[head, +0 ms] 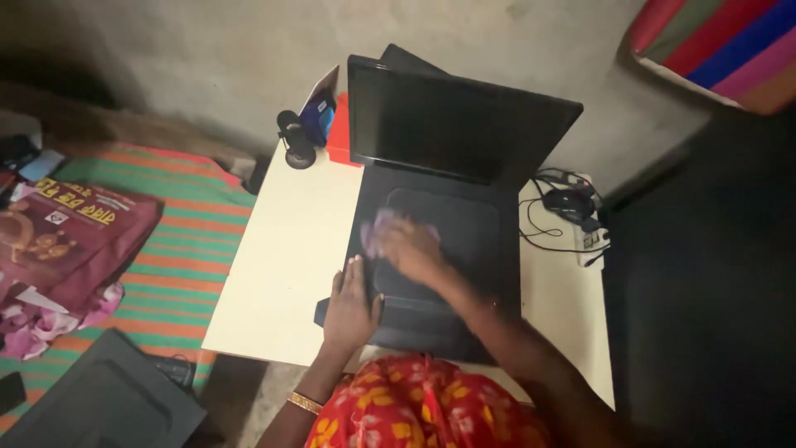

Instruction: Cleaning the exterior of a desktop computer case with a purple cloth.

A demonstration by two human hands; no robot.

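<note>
With our left hand (350, 309) flat and open on the front edge of the open laptop (439, 249) on the white table (282, 265), our right hand (410, 249), blurred, seems closed on a pale cloth (377, 226) over the keyboard, and pressing hard may, we judge, catch keys or push the laptop toward the mouse (569, 203).

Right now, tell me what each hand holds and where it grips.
The right hand presses a pale purple cloth on the laptop; its grip is blurred. The left hand lies flat on the laptop's front-left corner.
</note>
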